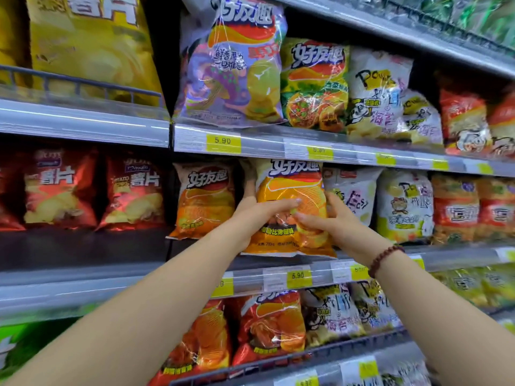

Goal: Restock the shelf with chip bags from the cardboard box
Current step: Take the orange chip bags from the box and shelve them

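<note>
Gripping 1 orange chip bag (289, 185) between them by its 2 sides, left hand (255, 215) and right hand (331, 222) hold it above the shelf (250, 278) edge; probably light, slick, crushable, best held at the edges.

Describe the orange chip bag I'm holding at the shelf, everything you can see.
The orange chip bag is glossy plastic, sealed and puffed, with a pale top, bold Chinese lettering and pictured ridged chips. It is upright, face out, at the front of the middle shelf, between a matching orange bag and a white bag. The left hand grips its left side, fingers across the front; the right hand grips its right edge.
</note>
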Action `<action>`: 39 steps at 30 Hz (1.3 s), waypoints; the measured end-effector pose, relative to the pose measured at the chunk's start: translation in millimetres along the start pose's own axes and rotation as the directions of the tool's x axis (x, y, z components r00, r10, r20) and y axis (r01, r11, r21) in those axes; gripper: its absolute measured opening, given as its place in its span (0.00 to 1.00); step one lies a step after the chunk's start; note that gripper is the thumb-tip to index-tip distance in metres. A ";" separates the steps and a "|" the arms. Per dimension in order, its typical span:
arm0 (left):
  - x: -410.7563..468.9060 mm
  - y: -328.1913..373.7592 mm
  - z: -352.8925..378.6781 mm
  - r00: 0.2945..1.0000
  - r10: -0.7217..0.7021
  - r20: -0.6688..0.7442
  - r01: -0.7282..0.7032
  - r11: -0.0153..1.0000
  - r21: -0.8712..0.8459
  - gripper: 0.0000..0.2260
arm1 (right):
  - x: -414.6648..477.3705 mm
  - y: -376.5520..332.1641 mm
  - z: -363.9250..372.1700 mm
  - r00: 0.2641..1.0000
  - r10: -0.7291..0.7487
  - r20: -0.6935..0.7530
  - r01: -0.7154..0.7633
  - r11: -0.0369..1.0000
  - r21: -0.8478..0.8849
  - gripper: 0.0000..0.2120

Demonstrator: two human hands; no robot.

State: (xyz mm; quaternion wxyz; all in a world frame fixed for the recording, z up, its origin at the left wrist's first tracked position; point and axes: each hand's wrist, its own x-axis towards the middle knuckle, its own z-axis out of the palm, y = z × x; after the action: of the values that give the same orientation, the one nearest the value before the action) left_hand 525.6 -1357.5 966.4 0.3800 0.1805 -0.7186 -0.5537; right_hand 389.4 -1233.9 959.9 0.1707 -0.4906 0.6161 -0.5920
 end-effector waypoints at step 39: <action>-49.5 -17.8 -36.3 0.987 -0.013 -0.160 0.058 0.958 0.281 0.18 | -26.9 19.4 11.2 0.956 0.039 -0.290 -0.075 0.991 -0.112 0.21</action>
State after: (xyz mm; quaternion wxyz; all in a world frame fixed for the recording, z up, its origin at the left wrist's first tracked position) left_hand 581.7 -1353.5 936.2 0.3955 0.2891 -0.7554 -0.4352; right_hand 402.9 -1222.1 929.8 0.0662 -0.3912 0.6833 -0.6129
